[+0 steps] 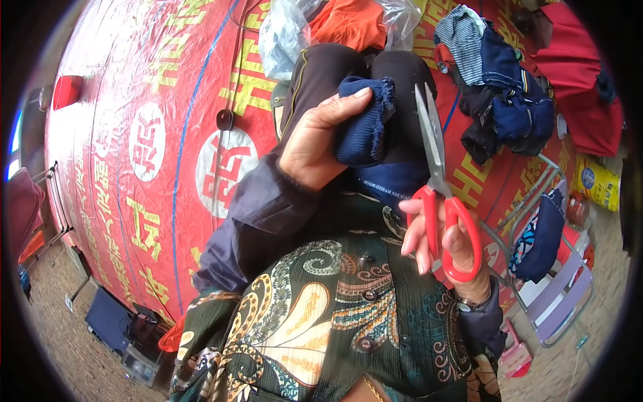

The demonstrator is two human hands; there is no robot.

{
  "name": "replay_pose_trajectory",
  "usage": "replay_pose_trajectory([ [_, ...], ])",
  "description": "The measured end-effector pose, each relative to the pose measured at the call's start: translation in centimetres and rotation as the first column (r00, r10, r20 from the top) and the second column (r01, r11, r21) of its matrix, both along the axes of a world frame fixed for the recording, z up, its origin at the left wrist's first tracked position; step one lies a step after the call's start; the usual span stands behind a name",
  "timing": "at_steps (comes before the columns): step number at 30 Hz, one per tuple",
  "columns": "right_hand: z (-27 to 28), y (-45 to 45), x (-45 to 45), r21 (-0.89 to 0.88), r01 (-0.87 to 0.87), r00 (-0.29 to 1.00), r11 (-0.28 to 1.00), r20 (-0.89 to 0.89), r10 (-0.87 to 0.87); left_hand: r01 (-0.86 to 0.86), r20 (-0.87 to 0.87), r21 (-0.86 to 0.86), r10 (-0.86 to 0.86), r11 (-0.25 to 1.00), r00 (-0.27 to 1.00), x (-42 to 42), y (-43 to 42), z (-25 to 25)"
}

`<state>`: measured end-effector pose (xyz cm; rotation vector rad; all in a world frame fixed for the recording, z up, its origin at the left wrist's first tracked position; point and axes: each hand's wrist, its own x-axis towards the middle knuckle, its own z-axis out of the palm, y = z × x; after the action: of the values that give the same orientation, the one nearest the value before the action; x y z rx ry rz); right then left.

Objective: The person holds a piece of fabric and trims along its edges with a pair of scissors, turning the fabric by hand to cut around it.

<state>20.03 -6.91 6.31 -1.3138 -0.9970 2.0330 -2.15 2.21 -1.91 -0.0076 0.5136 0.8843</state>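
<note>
My left hand (326, 137) is closed around a bunched piece of navy ribbed knit fabric (365, 127), thumb pressed on its top and a frayed edge facing right. In my right hand (442, 241) is a pair of scissors (437, 161) with red handles, its fingers through the loops. The metal blades point up and stand slightly apart, to the right of the fabric and not touching it. Beneath the knit piece, more blue cloth (392, 182) with white lettering lies across my lap.
Clear plastic bags with orange cloth (348, 25) lie beyond my knees. A pile of dark blue and striped garments (495, 87) sits on the red printed sheet (181, 134) at the right. A folding chair (559, 295) stands at the lower right, near a yellow bag (596, 182).
</note>
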Motion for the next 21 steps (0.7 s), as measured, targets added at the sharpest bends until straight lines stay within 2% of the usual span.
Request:
replay_pose_trajectory([
  [5, 1.2, -0.5, -0.2, -0.05, -0.079, 0.997, 0.996, -0.026, 0.077, -0.012, -0.018, 0.028, 0.012, 1.0, 1.0, 0.5, 0.2, 0.5],
  [7, 1.2, -0.7, -0.1, -0.039, -0.103, 0.995, 0.994, -0.001, 0.103, -0.011, -0.051, 0.117, 0.017, 0.993, 0.999, 0.7, 0.1, 0.6],
  [14, 1.3, -1.1, 0.0, -0.045, -0.06, 0.995, 0.997, 0.074, 0.063, 0.027, -0.108, 0.179, -0.008, 0.984, 0.994, 1.2, -0.5, 1.1],
  [21, 2.3, -1.9, 1.0, -0.029, -0.049, 0.981, 0.998, 0.186, 0.053, 0.039, -0.243, 0.222, 0.016, 0.974, 0.97, 2.3, -1.1, 1.5],
])
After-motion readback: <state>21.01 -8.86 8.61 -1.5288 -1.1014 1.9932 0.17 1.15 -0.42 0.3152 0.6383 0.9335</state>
